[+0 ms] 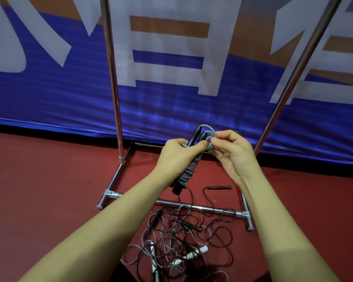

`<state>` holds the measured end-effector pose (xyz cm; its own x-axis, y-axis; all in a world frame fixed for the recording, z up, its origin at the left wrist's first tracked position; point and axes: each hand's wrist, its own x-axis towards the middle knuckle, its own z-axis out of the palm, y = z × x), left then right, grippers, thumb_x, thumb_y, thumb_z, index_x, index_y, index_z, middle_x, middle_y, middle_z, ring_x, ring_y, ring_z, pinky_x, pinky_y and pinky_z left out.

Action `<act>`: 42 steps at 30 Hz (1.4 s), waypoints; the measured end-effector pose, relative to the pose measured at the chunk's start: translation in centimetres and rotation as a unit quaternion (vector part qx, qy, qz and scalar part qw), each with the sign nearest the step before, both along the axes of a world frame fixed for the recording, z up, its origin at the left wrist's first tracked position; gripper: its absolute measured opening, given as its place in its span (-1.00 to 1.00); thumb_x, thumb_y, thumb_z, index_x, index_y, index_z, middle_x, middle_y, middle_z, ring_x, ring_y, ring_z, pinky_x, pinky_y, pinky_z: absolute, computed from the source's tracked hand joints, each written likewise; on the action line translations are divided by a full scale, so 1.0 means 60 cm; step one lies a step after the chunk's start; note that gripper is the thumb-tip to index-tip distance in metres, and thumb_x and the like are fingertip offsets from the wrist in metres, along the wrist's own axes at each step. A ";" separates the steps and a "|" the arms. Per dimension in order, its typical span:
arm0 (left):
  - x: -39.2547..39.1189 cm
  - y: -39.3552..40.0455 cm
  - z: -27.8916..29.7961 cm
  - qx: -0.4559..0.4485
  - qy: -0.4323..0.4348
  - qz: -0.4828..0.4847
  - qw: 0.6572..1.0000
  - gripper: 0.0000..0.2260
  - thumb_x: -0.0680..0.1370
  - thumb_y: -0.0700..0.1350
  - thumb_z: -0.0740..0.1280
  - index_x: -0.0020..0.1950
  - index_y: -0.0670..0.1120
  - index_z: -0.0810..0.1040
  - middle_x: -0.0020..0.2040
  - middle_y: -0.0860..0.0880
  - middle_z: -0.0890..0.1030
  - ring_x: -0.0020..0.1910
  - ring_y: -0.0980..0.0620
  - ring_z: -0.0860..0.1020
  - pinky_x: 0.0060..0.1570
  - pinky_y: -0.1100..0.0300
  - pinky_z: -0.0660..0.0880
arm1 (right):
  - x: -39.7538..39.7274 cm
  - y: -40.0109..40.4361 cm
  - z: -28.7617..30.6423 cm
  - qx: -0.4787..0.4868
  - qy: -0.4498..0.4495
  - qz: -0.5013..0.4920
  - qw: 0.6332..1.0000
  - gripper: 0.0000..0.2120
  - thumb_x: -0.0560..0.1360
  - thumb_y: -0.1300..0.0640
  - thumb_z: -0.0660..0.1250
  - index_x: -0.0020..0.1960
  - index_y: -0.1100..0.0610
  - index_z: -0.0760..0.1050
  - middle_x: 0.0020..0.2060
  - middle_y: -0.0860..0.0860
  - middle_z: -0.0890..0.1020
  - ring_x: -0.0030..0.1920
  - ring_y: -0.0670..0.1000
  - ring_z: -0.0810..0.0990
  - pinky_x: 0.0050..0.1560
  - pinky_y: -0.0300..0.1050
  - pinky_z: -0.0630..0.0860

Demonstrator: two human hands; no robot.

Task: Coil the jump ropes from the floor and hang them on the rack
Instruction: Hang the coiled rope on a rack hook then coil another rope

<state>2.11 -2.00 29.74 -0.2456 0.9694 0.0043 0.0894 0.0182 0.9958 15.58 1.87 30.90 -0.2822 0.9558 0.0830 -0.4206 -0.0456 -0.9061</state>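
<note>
I have the grey rope (pixel 189 169) up off the floor, between my hands and in front of the rack (pixel 115 94), its long axis running from low and near me up and away toward the banner (pixel 171 98). My left hand (pixel 179 155) grips the bundle round its middle, fingers curled over the two black handles (pixel 196 135) that lie side by side inside the wrap. My right hand (pixel 230 153) sits just beside the upper end, thumb and forefinger pinching the last loop of cord (pixel 209 132) where it curls past the handle tips. So the free end lies to the right hand's side, and I judge that hand must tuck or tighten it while the left only steadies. The cord looks rubbery and matte, wound in tight ridged turns; the handles are smooth, hard and tapered. Below, at the rack's near foot bar (pixel 192 207), a tangle of thin dark ropes (pixel 181 241) with white and black handles lies on the red floor (pixel 49 190). The rack's tubes are polished, round metal, likely slippery for a hung coil.
</note>
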 end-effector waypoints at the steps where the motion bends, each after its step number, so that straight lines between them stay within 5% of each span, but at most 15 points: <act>1: -0.002 0.001 0.001 -0.006 0.007 0.002 1.000 -0.52 0.14 0.29 0.45 -0.33 -0.11 0.48 -0.43 -0.11 0.50 -0.41 -0.07 0.50 -0.30 -0.08 0.49 | -0.001 -0.001 -0.001 -0.001 0.003 0.004 1.000 -0.85 0.42 0.46 0.27 -0.19 0.24 0.48 -0.33 0.09 0.66 -0.32 0.00 0.64 -0.17 -0.16 0.60; 10: -0.009 -0.002 0.011 0.006 -0.064 -0.053 0.997 -0.71 0.47 0.02 0.43 -0.25 -0.18 0.49 -0.46 -0.13 0.51 -0.53 -0.03 0.48 -0.50 0.23 0.41 | 0.002 -0.005 -0.001 0.022 0.026 0.069 0.997 -0.73 0.36 0.32 0.31 0.05 0.32 0.53 -0.15 0.10 0.69 -0.10 0.01 0.66 0.00 -0.19 0.57; 27: 0.001 -0.013 0.012 0.064 -0.057 -0.063 0.994 -0.74 0.47 -0.05 0.44 -0.20 -0.16 0.43 -0.43 -0.05 0.49 -0.50 -0.09 0.53 -0.49 0.18 0.46 | -0.003 0.000 -0.006 0.039 -0.042 -0.001 0.998 -0.89 0.35 0.08 0.35 -0.20 0.12 0.50 -0.34 -0.02 0.61 -0.31 -0.11 0.54 -0.14 -0.18 0.42; 30: 0.004 -0.013 0.015 0.056 -0.070 -0.055 0.994 -0.70 0.49 -0.03 0.41 -0.26 -0.13 0.36 -0.45 -0.06 0.48 -0.54 -0.10 0.53 -0.54 0.23 0.42 | -0.005 0.000 -0.006 0.044 -0.005 0.001 0.999 -0.89 0.43 0.08 0.28 -0.16 0.12 0.48 -0.33 -0.06 0.62 -0.30 -0.12 0.55 -0.18 -0.26 0.44; 35: 0.007 -0.011 0.021 0.049 -0.082 -0.060 0.994 -0.68 0.50 0.02 0.39 -0.26 -0.14 0.35 -0.44 -0.08 0.48 -0.55 -0.09 0.53 -0.55 0.24 0.42 | -0.007 -0.002 -0.006 0.050 0.039 -0.004 0.998 -0.85 0.53 0.34 0.16 -0.09 0.19 0.49 -0.30 -0.06 0.67 -0.25 -0.14 0.59 -0.17 -0.33 0.46; 42: 0.005 -0.008 0.019 0.035 -0.141 -0.039 0.989 -0.68 0.50 0.03 0.38 -0.25 -0.15 0.37 -0.47 -0.09 0.48 -0.60 -0.06 0.49 -0.59 0.28 0.38 | -0.020 -0.003 -0.007 0.016 0.050 0.009 0.999 -0.92 0.39 0.18 0.29 -0.17 0.18 0.51 -0.32 -0.03 0.67 -0.28 -0.13 0.59 -0.20 -0.32 0.45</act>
